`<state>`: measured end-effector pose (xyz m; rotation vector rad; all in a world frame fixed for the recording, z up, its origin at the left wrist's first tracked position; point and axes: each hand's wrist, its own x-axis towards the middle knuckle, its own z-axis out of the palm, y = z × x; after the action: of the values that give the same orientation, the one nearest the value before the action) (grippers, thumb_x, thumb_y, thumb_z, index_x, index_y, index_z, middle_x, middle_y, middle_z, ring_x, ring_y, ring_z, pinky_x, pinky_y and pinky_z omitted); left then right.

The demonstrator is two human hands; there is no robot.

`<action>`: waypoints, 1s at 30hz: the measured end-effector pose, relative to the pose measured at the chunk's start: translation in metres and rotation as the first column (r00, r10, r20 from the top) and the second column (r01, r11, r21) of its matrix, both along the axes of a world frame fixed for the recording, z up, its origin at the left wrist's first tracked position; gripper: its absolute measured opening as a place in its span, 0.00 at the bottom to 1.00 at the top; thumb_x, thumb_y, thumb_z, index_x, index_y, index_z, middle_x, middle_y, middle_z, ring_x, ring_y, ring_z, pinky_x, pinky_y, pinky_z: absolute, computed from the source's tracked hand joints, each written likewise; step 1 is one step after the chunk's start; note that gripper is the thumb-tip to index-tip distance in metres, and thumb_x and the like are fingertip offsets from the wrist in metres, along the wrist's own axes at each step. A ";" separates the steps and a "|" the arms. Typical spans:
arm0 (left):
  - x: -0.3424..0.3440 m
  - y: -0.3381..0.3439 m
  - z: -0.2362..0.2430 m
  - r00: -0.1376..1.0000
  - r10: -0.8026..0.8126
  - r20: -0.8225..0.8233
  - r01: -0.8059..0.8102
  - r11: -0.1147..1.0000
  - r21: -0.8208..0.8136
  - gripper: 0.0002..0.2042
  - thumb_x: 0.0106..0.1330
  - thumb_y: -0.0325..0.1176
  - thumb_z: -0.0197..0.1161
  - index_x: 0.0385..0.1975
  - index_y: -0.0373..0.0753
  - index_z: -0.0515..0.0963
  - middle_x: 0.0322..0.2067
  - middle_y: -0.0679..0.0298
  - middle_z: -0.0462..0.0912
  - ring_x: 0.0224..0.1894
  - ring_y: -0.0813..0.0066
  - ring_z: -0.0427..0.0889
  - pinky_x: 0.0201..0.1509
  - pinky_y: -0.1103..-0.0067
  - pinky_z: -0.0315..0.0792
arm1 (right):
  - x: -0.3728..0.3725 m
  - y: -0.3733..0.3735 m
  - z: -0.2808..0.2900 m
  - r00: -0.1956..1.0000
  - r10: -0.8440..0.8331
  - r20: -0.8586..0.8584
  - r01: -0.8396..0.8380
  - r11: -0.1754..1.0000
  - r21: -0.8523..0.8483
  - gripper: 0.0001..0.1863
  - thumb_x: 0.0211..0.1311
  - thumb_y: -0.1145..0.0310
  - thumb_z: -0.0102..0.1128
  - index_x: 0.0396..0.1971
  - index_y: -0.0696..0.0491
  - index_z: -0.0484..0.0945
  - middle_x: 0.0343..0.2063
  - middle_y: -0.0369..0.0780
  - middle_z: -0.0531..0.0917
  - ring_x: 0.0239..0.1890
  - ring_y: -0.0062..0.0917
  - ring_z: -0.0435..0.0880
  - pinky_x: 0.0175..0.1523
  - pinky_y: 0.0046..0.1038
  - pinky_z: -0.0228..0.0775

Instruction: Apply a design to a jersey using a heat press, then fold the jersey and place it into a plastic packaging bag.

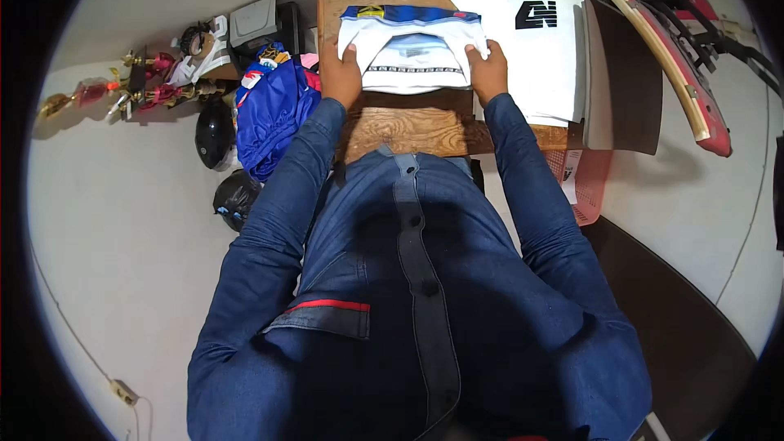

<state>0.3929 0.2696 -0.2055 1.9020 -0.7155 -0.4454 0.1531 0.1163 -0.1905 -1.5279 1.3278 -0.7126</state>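
The left hand (343, 75) and the right hand (490, 72) pinch both sides of a folded garment (418, 80), white cloth with a blue far edge, over a table (396, 126) of grained wood. Flat white sheets (527, 73) lie at its right. A pink basket (594, 188) with pierced wall contains a white printed piece (571, 175).

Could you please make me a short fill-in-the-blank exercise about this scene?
1. The wide band along the far edge of the folded garment is ____.
2. The person's left grip holds the garment's ____ end.
3. On the wooden table, the white paper sheets lie to the garment's ____.
4. The plastic basket is ____.

Missing words: blue; left; right; pink.
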 end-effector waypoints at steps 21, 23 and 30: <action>-0.030 0.083 -0.060 0.987 -0.129 0.099 0.114 0.983 0.146 0.41 0.57 0.30 0.74 0.70 0.26 0.61 0.67 0.43 0.69 0.69 0.52 0.68 0.74 0.69 0.60 | -0.068 0.056 -0.016 0.914 -0.072 -0.399 -0.032 0.969 -0.247 0.21 0.59 0.63 0.70 0.53 0.52 0.83 0.39 0.45 0.85 0.47 0.41 0.82 0.55 0.38 0.74; -0.027 0.074 -0.057 1.000 -0.024 0.016 0.021 0.980 0.199 0.41 0.61 0.34 0.72 0.73 0.28 0.59 0.65 0.43 0.71 0.68 0.52 0.71 0.72 0.70 0.63 | -0.090 0.031 -0.018 0.852 -0.145 -0.502 -0.135 0.867 -0.480 0.23 0.58 0.66 0.68 0.55 0.50 0.81 0.52 0.45 0.80 0.60 0.44 0.72 0.64 0.45 0.64; -0.028 0.031 -0.004 0.905 -0.149 0.399 -0.006 0.932 0.363 0.31 0.58 0.34 0.71 0.63 0.36 0.73 0.56 0.44 0.77 0.61 0.44 0.73 0.68 0.60 0.65 | -0.125 -0.029 -0.036 0.584 -0.023 -0.811 -0.379 0.876 -0.298 0.29 0.66 0.55 0.65 0.66 0.45 0.75 0.69 0.46 0.68 0.73 0.41 0.60 0.74 0.46 0.50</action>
<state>0.3652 0.3005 -0.2096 2.3594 -1.0481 -0.2160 0.0278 0.0869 -0.2262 -2.5227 1.6648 -0.1424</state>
